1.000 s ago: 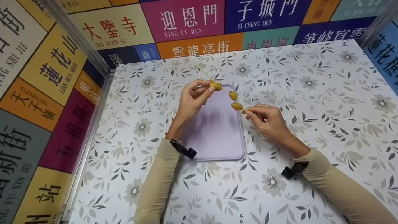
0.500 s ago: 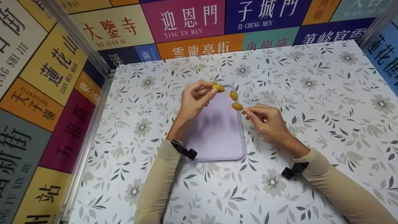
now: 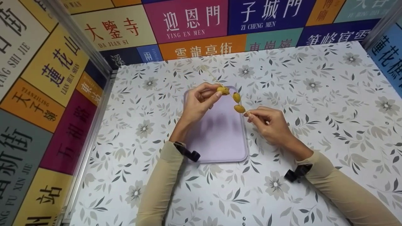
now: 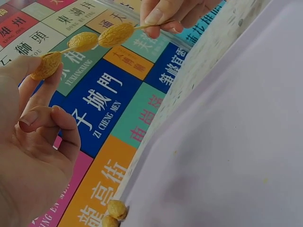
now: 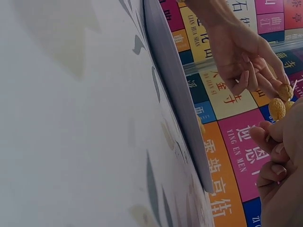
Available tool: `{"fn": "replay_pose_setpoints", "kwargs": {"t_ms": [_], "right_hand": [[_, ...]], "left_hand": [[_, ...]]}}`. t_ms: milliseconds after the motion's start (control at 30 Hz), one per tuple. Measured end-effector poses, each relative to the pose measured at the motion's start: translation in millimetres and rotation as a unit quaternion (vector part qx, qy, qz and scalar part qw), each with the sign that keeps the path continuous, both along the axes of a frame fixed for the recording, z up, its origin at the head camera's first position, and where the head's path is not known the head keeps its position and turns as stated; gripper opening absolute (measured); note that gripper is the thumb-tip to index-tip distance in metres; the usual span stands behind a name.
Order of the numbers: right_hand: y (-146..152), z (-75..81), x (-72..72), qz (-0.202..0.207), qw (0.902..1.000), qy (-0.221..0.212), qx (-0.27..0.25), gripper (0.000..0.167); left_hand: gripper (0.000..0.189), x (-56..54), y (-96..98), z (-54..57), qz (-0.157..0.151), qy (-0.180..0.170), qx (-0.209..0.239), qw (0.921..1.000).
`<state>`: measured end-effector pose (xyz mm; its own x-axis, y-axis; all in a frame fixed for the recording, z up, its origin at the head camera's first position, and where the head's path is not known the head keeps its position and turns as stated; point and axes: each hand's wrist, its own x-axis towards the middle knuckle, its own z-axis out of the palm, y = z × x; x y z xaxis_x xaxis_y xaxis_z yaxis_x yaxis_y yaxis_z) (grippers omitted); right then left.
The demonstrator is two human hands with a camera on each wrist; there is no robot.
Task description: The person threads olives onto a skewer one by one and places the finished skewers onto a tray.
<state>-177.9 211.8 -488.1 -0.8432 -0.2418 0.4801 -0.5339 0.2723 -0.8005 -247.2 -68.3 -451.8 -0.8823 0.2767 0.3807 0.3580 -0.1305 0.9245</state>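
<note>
Three wrinkled yellow fruits, like preserved olives, are threaded on a thin pale skewer (image 3: 210, 74) above the lilac tray. My left hand (image 3: 201, 102) pinches the first fruit (image 3: 223, 91) between thumb and fingertips, and the skewer's free end sticks out beyond it to the upper left. The middle fruit (image 4: 83, 41) and the last fruit (image 4: 116, 35) sit close together on the skewer. Just past the last one, my right hand (image 3: 270, 122) pinches the skewer's other end between thumb and finger, as the left wrist view also shows.
The lilac tray (image 3: 226, 147) lies on a table covered in floral print (image 3: 273, 201). Two loose yellow fruits (image 4: 117, 209) rest at the tray's far edge, hidden in the head view. Colourful lettered panels (image 3: 191, 18) stand behind and to the left.
My left hand has shifted slightly right and toward me with the pinched fruit, bringing it nearer the other two. My right hand has stayed almost still.
</note>
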Motion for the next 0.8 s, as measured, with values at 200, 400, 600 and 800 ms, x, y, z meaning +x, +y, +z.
{"fn": "replay_pose_setpoints", "kwargs": {"t_ms": [200,400,600,800], "right_hand": [[-0.3,-0.1,1.4,-0.002,1.0000,-0.008,-0.003,0.016],[-0.2,0.3,2.1,0.001,1.0000,-0.007,-0.001,0.015],[-0.3,1.0,2.8,0.004,1.0000,-0.008,-0.002,0.016],[0.1,-0.7,1.3,0.012,0.9999,-0.005,-0.002,0.018]], "left_hand": [[0.023,1.1,1.3,-1.7,-0.013,-0.007,0.005,0.9999],[0.021,0.8,2.5,-3.2,-0.026,-0.019,0.010,0.9994],[0.019,-0.7,2.4,-5.5,-0.033,-0.022,0.014,0.9991],[0.020,-0.8,1.5,-6.1,-0.032,-0.023,0.011,0.9992]]}}
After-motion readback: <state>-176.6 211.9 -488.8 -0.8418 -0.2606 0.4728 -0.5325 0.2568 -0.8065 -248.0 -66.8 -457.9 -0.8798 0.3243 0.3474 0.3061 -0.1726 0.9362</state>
